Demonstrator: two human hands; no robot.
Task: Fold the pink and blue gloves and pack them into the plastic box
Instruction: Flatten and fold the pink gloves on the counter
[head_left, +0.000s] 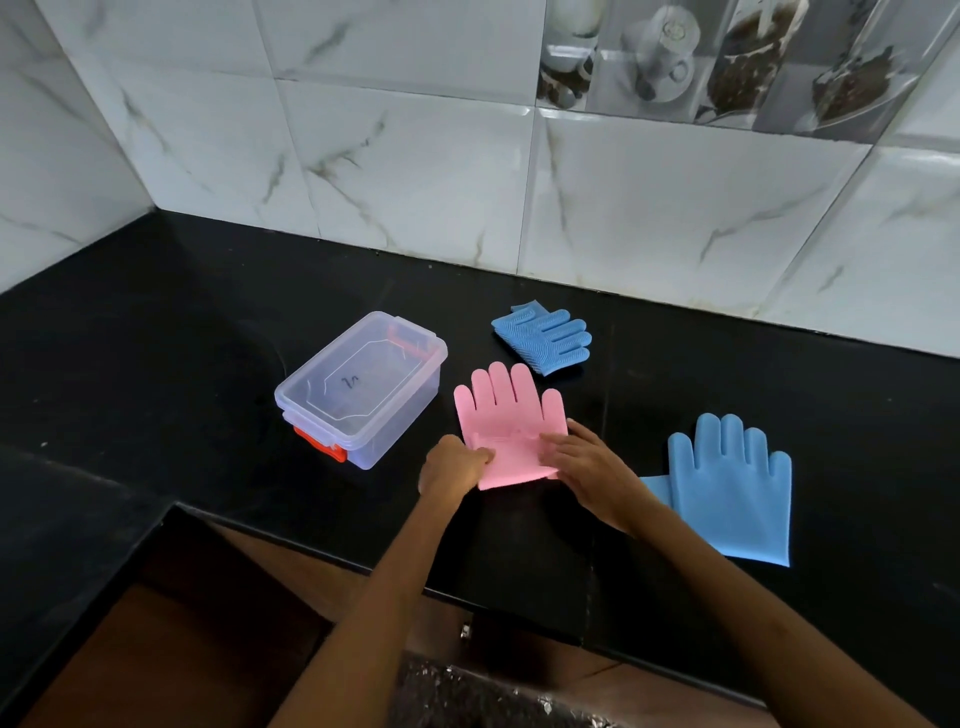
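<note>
A pink glove (511, 410) lies on the black counter (156, 338), fingers pointing away, its cuff end doubled over towards the palm. My left hand (454, 465) pinches the folded cuff at its left side. My right hand (587, 462) presses on the fold at its right side. A flat blue glove (730, 488) lies to the right, palm spread. A second blue glove (543, 335), folded with its ribbed side up, sits farther back. The clear plastic box (363, 387) with orange clips stands to the left, lid on, nothing visible inside.
A marble-tiled wall (415, 156) runs behind the counter and along the left. The counter's front edge steps back at the lower left over a brown floor (182, 649). A speckled surface (467, 696) shows at the bottom.
</note>
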